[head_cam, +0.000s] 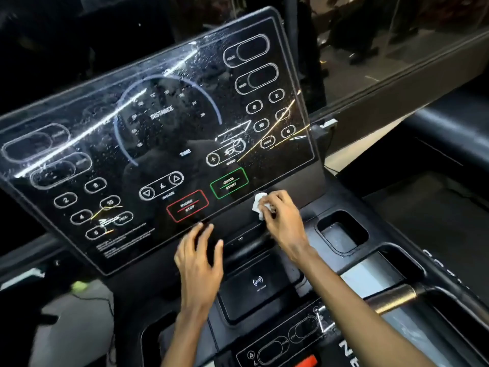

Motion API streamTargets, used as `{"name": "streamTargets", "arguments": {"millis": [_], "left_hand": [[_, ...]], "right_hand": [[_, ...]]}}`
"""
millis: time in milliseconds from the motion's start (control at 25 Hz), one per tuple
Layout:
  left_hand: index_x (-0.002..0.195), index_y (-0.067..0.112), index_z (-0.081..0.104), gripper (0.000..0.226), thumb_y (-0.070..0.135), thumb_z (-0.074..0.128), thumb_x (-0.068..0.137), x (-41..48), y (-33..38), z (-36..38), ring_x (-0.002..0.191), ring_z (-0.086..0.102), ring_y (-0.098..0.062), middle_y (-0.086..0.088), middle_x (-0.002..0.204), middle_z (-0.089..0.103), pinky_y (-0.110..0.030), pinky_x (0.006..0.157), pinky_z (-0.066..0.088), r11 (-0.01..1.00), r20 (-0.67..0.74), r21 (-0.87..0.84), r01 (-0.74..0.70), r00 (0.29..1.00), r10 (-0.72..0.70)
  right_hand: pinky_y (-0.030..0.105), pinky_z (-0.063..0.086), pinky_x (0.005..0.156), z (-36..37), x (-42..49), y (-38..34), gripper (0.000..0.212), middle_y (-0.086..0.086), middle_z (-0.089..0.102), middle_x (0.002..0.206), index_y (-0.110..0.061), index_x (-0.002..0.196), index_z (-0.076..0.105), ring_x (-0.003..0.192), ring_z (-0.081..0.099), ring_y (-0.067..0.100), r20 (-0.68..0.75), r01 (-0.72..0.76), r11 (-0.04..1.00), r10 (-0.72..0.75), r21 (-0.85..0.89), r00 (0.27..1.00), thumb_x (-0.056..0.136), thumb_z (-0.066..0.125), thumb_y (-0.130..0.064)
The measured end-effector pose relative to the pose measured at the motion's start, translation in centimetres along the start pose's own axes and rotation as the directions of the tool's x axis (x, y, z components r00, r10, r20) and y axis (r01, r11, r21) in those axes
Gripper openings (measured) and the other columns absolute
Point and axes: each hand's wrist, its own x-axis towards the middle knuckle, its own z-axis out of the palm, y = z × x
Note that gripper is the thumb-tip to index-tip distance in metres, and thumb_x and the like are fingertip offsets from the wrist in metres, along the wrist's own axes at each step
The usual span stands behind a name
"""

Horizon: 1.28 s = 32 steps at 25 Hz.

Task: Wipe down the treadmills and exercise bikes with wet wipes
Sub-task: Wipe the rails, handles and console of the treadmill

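With crumpled white wet wipe (257, 205) pinched in right grip (281, 216), left grip (199, 256) flat and empty: sweep overlapping passes over droplet-speckled glossy black treadmill screen (158, 123) just above.

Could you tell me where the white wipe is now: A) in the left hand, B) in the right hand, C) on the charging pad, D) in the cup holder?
B: the right hand pinches the crumpled white wipe below the QUICK START button; the left hand holds nothing.
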Motion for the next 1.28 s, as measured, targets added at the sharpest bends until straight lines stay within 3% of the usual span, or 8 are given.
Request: {"name": "streamTargets", "arguments": {"millis": [120, 240, 320, 600, 760, 840, 1080, 1280], "left_hand": [[0.137, 0.023, 0.062, 0.046, 0.043, 0.048, 0.098, -4.4, -2.4, 0.8, 0.127, 0.047, -0.024, -0.003, 0.138, 0.054, -0.052, 0.100, 0.045, 0.997, 0.061, 0.068, 0.037, 0.997, -0.041], [0.144, 0.029, 0.054, 0.046, 0.037, 0.046, 0.100, -6.3, -3.6, 1.0, 0.132, 0.045, -0.022, 0.000, 0.138, 0.053, -0.047, 0.107, 0.031, 0.981, 0.042, 0.145, 0.131, 0.989, -0.138], [0.148, 0.032, 0.048, 0.050, 0.033, 0.046, 0.099, -7.0, -3.9, 1.0, 0.140, 0.040, -0.020, 0.001, 0.143, 0.049, -0.047, 0.111, 0.023, 0.964, 0.034, 0.186, 0.189, 0.980, -0.199], [0.156, 0.030, 0.034, 0.063, 0.023, 0.048, 0.095, -7.5, -4.1, 0.8, 0.149, 0.024, -0.020, -0.001, 0.155, 0.038, -0.046, 0.114, 0.027, 0.965, 0.090, 0.163, 0.205, 0.971, -0.222], [0.157, 0.028, 0.032, 0.063, 0.017, 0.051, 0.098, -7.6, -4.5, 0.4, 0.151, 0.022, -0.018, 0.000, 0.157, 0.035, -0.044, 0.111, 0.032, 0.978, 0.111, 0.105, 0.180, 0.975, -0.191], [0.158, 0.027, 0.030, 0.066, 0.013, 0.055, 0.098, -7.7, -4.7, 0.2, 0.152, 0.019, -0.017, 0.001, 0.159, 0.033, -0.044, 0.109, 0.034, 0.982, 0.128, 0.081, 0.172, 0.975, -0.181], [0.158, 0.028, 0.030, 0.070, 0.012, 0.058, 0.095, -7.9, -6.1, -0.9, 0.150, 0.024, -0.019, -0.001, 0.158, 0.035, -0.046, 0.114, 0.032, 0.984, 0.136, 0.107, 0.146, 0.978, -0.160], [0.159, 0.027, 0.028, 0.071, 0.013, 0.058, 0.096, -9.7, -7.9, -2.4, 0.150, 0.025, -0.024, -0.006, 0.160, 0.032, -0.049, 0.116, 0.026, 0.978, 0.117, 0.088, 0.189, 0.973, -0.199]], "right_hand": [[0.026, 0.051, 0.078, 1.5, -1.1, -1.0, 0.019, -0.010, 0.051, 0.106, -0.022, 0.099, 0.063, 0.090, 0.057, 0.010, 0.119, 0.067, 0.998, -0.069, 0.013, 0.990, 0.093, 0.061, -0.004], [0.009, 0.042, 0.085, 0.2, -0.7, -0.2, 0.022, -0.003, 0.055, 0.103, -0.013, 0.097, 0.069, 0.093, 0.058, 0.014, -0.001, 0.045, 0.998, -0.045, 0.042, 0.999, 0.089, 0.059, 0.006], [0.013, 0.042, 0.087, -0.2, -0.6, 0.5, 0.023, -0.002, 0.054, 0.104, -0.013, 0.097, 0.068, 0.095, 0.057, 0.018, -0.017, 0.014, 0.999, -0.014, -0.030, 1.000, 0.089, 0.056, 0.005], [0.022, 0.042, 0.087, 3.6, -3.3, -2.3, 0.012, -0.003, 0.050, 0.109, -0.017, 0.104, 0.063, 0.097, 0.051, 0.014, 0.303, 0.228, 0.969, -0.191, -0.092, 0.934, 0.094, 0.062, -0.011], [0.009, 0.044, 0.083, 1.2, -1.1, -1.9, 0.017, -0.002, 0.050, 0.104, -0.011, 0.099, 0.068, 0.085, 0.056, 0.001, 0.128, 0.036, 0.999, -0.036, 0.004, 0.991, 0.092, 0.057, 0.001], [0.015, 0.046, 0.084, 1.1, -1.1, -1.9, 0.013, -0.002, 0.048, 0.105, -0.009, 0.101, 0.067, 0.084, 0.057, 0.009, 0.042, 0.014, 1.000, -0.013, -0.020, 0.999, 0.093, 0.060, -0.001], [0.029, 0.048, 0.083, 6.5, -4.4, -4.2, 0.011, -0.007, 0.048, 0.108, -0.016, 0.105, 0.064, 0.097, 0.055, 0.017, 0.258, 0.226, 0.974, -0.210, -0.034, 0.943, 0.099, 0.056, -0.012], [0.037, 0.050, 0.087, 3.7, -2.3, -3.1, 0.013, 0.003, 0.050, 0.108, -0.012, 0.105, 0.064, 0.090, 0.053, 0.011, -0.069, 0.007, 1.000, -0.008, -0.024, 0.998, 0.097, 0.054, -0.010]]}}
